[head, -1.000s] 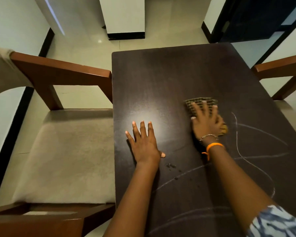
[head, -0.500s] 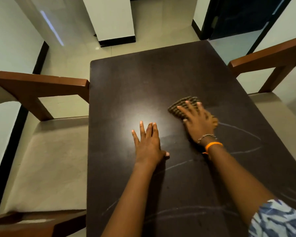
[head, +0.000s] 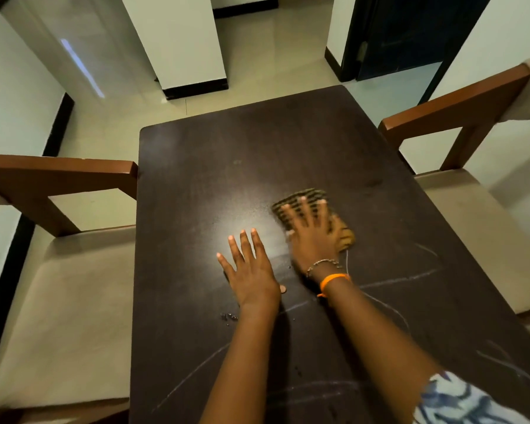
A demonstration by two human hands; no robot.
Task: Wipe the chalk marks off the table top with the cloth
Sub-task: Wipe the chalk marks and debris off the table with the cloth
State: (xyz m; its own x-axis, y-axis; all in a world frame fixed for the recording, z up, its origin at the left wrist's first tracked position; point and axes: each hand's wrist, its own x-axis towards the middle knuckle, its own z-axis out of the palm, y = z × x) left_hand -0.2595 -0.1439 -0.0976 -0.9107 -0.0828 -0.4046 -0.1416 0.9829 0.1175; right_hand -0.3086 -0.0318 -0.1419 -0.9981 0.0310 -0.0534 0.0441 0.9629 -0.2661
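My right hand is blurring as it presses flat, fingers spread wide, on the checked brown-and-yellow cloth, hiding most of it near the middle of the dark, matte table top. My left hand is lying open beside it, fingers straight, thumb tucked mostly out of sight. Thin, faint chalk marks are curving across the near half, partly covered by my forearms. Wooden-armed chairs are flanking the table, both cut off at the edges.
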